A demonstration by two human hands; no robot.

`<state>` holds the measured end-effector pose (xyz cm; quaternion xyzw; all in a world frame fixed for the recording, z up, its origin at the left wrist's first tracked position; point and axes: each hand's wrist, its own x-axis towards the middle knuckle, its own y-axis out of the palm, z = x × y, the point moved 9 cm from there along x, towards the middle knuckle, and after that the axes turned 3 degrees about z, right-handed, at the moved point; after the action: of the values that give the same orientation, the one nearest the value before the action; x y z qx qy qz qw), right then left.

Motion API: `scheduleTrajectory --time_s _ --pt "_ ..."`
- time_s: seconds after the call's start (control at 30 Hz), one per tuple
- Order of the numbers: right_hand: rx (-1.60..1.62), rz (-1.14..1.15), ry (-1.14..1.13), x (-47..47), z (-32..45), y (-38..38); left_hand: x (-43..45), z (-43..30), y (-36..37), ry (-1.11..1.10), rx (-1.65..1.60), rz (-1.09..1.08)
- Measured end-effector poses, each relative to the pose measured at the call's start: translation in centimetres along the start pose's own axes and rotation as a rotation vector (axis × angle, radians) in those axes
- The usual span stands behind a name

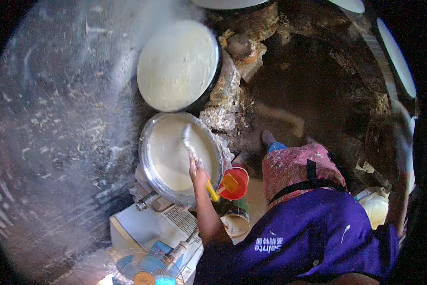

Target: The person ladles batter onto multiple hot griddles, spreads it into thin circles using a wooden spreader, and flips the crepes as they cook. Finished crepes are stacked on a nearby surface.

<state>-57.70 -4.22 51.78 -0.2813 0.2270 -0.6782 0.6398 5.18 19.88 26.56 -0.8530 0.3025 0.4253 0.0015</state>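
Note:
My left hand [198, 173] is closed around a long utensil with a yellow handle [212, 190]; its pale upper end is blurred over a metal basin [145, 171]. Smooth, off-white liquid [167, 156] fills much of this basin. Just above the basin in the picture is a round griddle [178, 66] with a whitish surface. Beside the basin, right of my left hand, stands a red plastic container [238, 188] with an orange flat tool [229, 183] in it. My right arm [395, 210] stretches up along the far right rim, near another pale round surface; its hand is blurred and hard to make out.
Further pale round surfaces lie at the top [231, 3] and right rim [397, 57]. A green can [236, 222] stands below the red container. At the bottom are a printed carton [142, 226] and a fan [144, 278]. A stained dark surface [64, 124] fills the left.

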Motion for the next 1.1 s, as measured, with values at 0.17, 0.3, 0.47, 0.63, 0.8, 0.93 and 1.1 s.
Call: scheduleTrajectory --time_s 0.17,0.3,0.47,0.63,0.8,0.93,1.1 --pt "0.054 0.82 -0.191 -3.1 13.3 26.3 8.6 6.8 -7.8 -0.321 -0.39 0.278" --pt "0.227 1.106 -0.215 -8.2 17.3 38.1 9.2 9.4 -8.4 -0.397 -0.678 0.384" --pt "0.121 1.32 0.004 -14.5 16.8 49.3 11.6 8.5 -4.8 -0.202 -1.241 0.392" --pt "0.23 1.212 0.315 -18.3 17.5 50.8 9.8 5.8 -0.1 -0.163 -1.965 0.595" --pt "0.624 1.328 0.619 -19.8 20.9 47.9 -0.3 -5.3 2.1 0.048 -2.096 0.951" --pt "0.873 1.639 0.53 -20.0 27.8 46.0 -10.2 -15.3 4.5 0.099 -1.874 1.312" --pt "1.196 1.761 0.367 -19.2 36.1 43.5 -21.6 -23.6 5.1 0.235 -1.453 1.739"
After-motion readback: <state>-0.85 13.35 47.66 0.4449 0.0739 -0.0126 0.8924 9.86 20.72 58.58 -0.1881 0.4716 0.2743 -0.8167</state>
